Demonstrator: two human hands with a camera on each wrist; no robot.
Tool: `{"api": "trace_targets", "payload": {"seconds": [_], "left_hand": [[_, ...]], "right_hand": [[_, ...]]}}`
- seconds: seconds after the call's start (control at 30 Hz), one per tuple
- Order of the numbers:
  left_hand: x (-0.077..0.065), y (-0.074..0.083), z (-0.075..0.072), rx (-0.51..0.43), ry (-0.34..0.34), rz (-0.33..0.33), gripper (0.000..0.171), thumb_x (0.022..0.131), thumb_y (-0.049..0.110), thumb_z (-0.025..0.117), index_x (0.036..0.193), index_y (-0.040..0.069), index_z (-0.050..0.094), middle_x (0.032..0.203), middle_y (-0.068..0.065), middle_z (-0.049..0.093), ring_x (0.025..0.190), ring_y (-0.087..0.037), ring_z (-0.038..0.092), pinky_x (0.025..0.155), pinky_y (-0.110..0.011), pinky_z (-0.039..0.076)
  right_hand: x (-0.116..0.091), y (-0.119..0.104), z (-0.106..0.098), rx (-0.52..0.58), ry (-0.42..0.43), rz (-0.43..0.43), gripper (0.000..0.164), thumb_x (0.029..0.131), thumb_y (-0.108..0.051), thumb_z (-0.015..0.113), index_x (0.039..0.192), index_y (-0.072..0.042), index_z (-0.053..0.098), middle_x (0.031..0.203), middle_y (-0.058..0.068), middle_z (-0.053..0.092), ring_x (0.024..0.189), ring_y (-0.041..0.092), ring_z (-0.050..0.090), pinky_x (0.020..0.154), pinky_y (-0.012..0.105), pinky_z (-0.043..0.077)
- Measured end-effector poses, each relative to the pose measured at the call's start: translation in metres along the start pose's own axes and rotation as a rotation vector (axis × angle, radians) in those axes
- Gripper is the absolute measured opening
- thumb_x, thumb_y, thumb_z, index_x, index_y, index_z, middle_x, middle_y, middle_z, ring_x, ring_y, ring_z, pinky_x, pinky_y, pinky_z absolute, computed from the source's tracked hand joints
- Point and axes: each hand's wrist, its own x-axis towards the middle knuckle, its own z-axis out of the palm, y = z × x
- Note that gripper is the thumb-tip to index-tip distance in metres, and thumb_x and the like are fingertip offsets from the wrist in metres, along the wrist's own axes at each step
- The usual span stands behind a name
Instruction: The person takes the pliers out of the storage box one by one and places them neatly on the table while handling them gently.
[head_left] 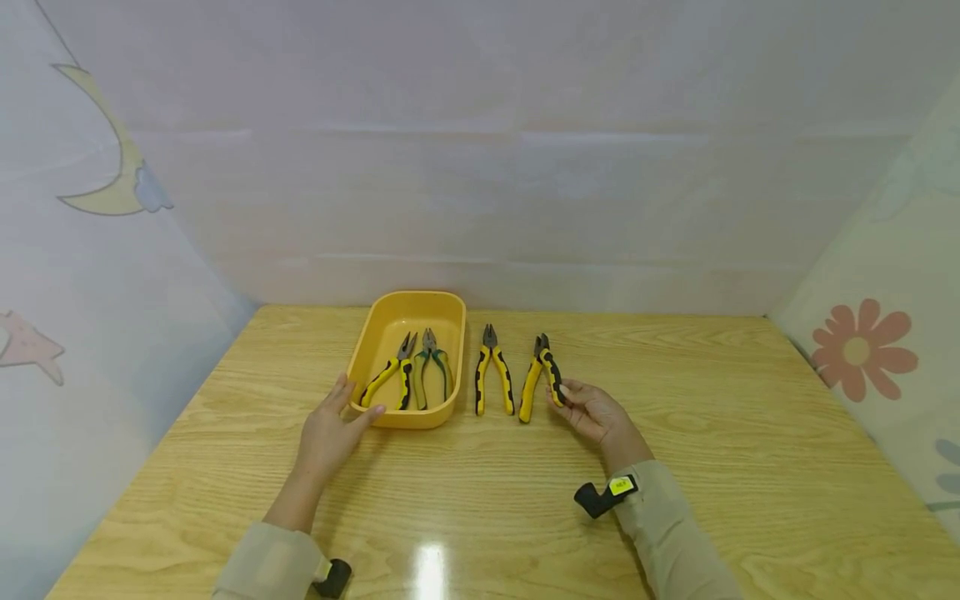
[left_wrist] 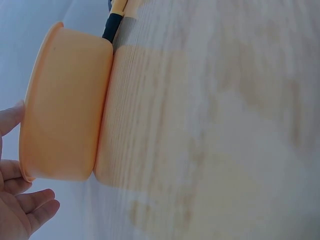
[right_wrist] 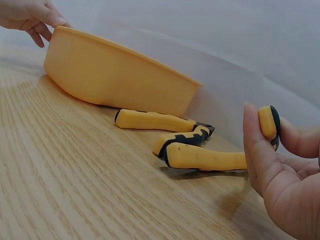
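My left hand [head_left: 327, 429] rests at the near left corner of a yellow plastic bin [head_left: 412, 420], thumb on the front rim, the other fingers fairly straight along the left side. Inside the bin lie long-nose pliers [head_left: 382, 382] with yellow and black handles and, to their right, green-handled pliers [head_left: 447, 375]. My right hand [head_left: 596, 414] pinches the right handle of yellow and black diagonal cutting pliers [head_left: 530, 385] between thumb and fingers; their jaws point away from me. Between bin and cutters, another pair of yellow and black pliers [head_left: 481, 379] lies on the table, handles spread.
The wooden table [head_left: 750, 400] reaches back to a pale cloth wall [head_left: 510, 200]. Printed cloth with a moon [head_left: 123, 167] hangs at the left, and one with a red flower [head_left: 855, 350] at the right. Small black cameras [head_left: 600, 498] sit on both wrists.
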Motion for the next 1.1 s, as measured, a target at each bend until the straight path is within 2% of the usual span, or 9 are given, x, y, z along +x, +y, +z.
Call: {"api": "trace_targets", "payload": {"seconds": [0.2,0.43,0.63,0.8,0.93,1.03,1.1], "left_hand": [[0.0001,0.0008,-0.0008,0.001,0.000,-0.001,0.080,0.079,0.055,0.049,0.134,0.001,0.026,0.142,-0.010,0.013,0.125,-0.038,0.017,0.098,-0.052,0.019],[-0.0004,0.0011,-0.0011,0.005,-0.003,-0.003,0.088,0.075,0.063,0.045,0.134,0.001,0.026,0.142,-0.011,0.013,0.125,-0.038,0.016,0.098,-0.051,0.019],[-0.0003,0.0007,-0.0006,0.005,-0.007,-0.006,0.092,0.072,0.068,0.043,0.134,0.001,0.026,0.142,-0.010,0.013,0.125,-0.038,0.016,0.098,-0.052,0.018],[-0.0006,0.0012,-0.0009,0.001,-0.006,-0.006,0.089,0.074,0.064,0.045,0.134,0.001,0.026,0.142,-0.010,0.013,0.125,-0.038,0.016,0.098,-0.052,0.018],[-0.0013,0.0015,-0.0011,0.001,-0.003,-0.001,0.087,0.076,0.061,0.047,0.134,0.000,0.026,0.142,-0.011,0.013,0.124,-0.039,0.016,0.098,-0.053,0.018],[-0.0019,0.0017,-0.0011,0.007,0.001,0.008,0.088,0.075,0.063,0.045,0.133,-0.001,0.027,0.142,-0.012,0.014,0.124,-0.039,0.017,0.098,-0.052,0.019],[-0.0023,0.0022,-0.0013,0.008,0.003,0.011,0.089,0.074,0.064,0.045,0.133,-0.001,0.027,0.142,-0.012,0.014,0.124,-0.039,0.017,0.098,-0.052,0.019]], "right_hand": [[0.0020,-0.0016,-0.0002,-0.031,-0.006,0.015,0.049,0.091,0.006,0.027,0.133,0.010,0.001,0.112,0.021,0.036,0.090,0.019,0.053,0.085,0.027,0.043],[0.0007,-0.0044,0.0029,-0.194,0.014,0.027,0.038,0.090,0.009,0.030,0.125,0.016,0.017,0.107,0.023,0.040,0.090,0.022,0.054,0.086,0.031,0.043],[-0.0023,-0.0072,0.0050,-0.279,0.023,0.038,0.040,0.090,0.008,0.031,0.125,0.018,0.014,0.101,0.022,0.046,0.089,0.023,0.055,0.087,0.033,0.042],[-0.0036,-0.0081,0.0057,-0.353,0.053,0.021,0.038,0.089,0.007,0.032,0.122,0.021,0.018,0.093,0.020,0.053,0.088,0.024,0.057,0.085,0.036,0.043],[-0.0029,-0.0063,0.0060,-0.411,0.064,0.007,0.029,0.089,0.006,0.036,0.113,0.020,0.029,0.086,0.017,0.056,0.082,0.022,0.059,0.082,0.036,0.045],[-0.0014,-0.0033,0.0059,-0.445,0.095,-0.003,0.017,0.087,0.006,0.041,0.102,0.015,0.037,0.083,0.016,0.055,0.079,0.021,0.058,0.080,0.034,0.046],[-0.0002,-0.0014,0.0053,-0.468,0.121,-0.010,0.020,0.086,0.005,0.044,0.103,0.015,0.038,0.085,0.017,0.054,0.078,0.021,0.058,0.080,0.034,0.047]]}}
